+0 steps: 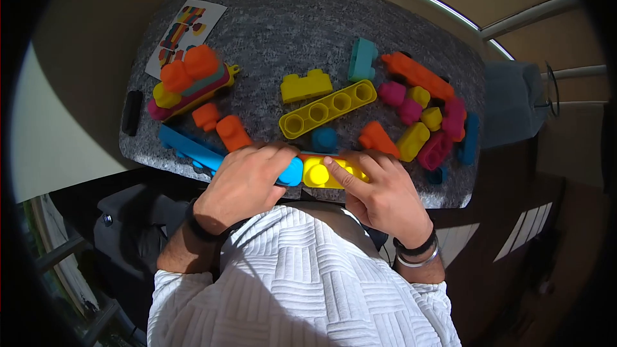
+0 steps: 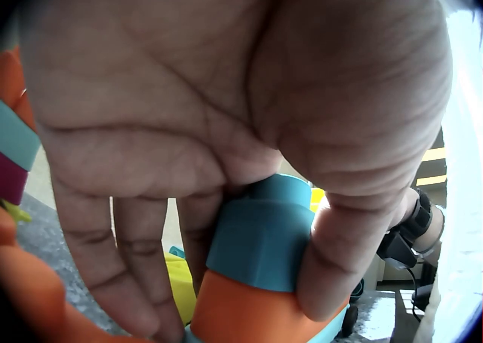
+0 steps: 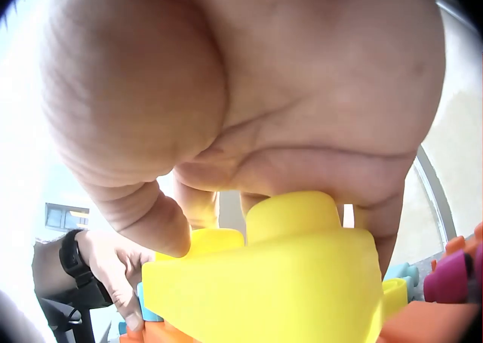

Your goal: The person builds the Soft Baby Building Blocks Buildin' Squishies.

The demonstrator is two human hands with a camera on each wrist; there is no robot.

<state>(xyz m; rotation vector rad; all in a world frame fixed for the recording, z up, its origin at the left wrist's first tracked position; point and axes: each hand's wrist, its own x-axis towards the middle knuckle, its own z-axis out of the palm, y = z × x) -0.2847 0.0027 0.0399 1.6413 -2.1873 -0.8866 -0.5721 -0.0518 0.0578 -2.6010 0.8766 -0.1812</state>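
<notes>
My left hand [image 1: 243,178] grips a blue building block [image 1: 293,172] at the table's near edge. In the left wrist view this block sits on an orange block [image 2: 249,313], with the thumb on one side and the fingers on the other. Right beside it, my right hand [image 1: 387,187] holds a yellow block [image 1: 317,176] with rounded studs on top. The right wrist view shows the thumb at the yellow block's near edge and the fingers reaching over its far side. Both blocks lie end to end, over an orange part that partly shows behind them.
A stacked block model [image 1: 199,83] stands left near a picture sheet [image 1: 186,32]. A long yellow piece [image 1: 329,109] lies upside down beyond the hands. A long blue piece [image 1: 189,148] is at the left edge. Several loose blocks, including a long orange piece [image 1: 418,77], are on the right.
</notes>
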